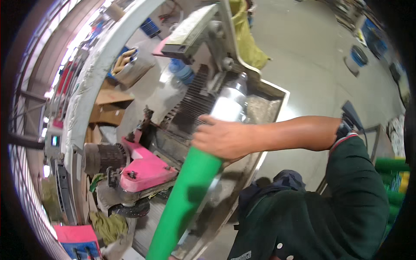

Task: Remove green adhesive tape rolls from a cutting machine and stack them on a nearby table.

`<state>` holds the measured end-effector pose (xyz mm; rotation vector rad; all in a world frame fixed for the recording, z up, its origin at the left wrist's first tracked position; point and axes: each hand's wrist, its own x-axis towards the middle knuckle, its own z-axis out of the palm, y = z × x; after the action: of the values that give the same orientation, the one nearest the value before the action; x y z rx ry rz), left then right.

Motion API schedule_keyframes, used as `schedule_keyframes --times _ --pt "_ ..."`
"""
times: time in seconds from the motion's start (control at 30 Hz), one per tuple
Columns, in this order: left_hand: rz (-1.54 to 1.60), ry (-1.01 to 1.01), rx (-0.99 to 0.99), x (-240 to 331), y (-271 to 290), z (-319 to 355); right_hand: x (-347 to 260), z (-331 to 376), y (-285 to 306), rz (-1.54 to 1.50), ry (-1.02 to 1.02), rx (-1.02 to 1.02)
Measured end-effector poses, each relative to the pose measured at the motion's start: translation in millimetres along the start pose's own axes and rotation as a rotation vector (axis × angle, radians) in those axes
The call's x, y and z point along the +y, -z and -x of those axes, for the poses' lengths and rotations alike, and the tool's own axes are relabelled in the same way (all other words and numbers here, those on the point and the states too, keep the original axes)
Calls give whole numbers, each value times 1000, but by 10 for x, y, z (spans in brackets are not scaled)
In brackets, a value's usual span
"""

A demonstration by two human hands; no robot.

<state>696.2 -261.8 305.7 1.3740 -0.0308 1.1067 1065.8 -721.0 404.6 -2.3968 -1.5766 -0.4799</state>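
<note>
My right hand (223,138) comes in from the right in a dark green sleeve and lies over a long green cylinder (186,197), fingers curled round it. Slantwise across the machine bed, the cylinder runs from the lower edge up to a whitish, silvery shoulder (227,104) and a narrow dark neck (242,79). Its lower end is cut off by the picture's edge. Left of it sits a bright pink machine guard (147,171). Ribbed dark bellows (190,102) cover the bed beyond my fingers. My left hand cannot be made out.
An electric motor (106,158) stands behind the pink guard. The bed's metal rim (281,97) passes beside my forearm. Beyond the machine hangs a yellow-green sack (249,39). A cardboard box (108,106), a blue bottle (182,70) and a bucket (357,58) stand around it. More green cylinders (392,164) are at the right.
</note>
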Motion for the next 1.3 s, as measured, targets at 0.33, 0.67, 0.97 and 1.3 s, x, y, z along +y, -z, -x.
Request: schedule_keyframes --times 0.33,0.67,0.97,1.3 --pt "-490 29 530 -450 -2483 340 2316 1375 495 -573 -257 -54" --pt "644 521 260 -1227 -6141 799 5195 3362 1124 -1230 -899 409" --pt "582 679 -128 -1660 -8585 1178 5345 5896 2295 -914 -1299 768" --pt "499 1106 -732 -1840 -11020 2687 2837 8773 2713 -533 -1738 1456"
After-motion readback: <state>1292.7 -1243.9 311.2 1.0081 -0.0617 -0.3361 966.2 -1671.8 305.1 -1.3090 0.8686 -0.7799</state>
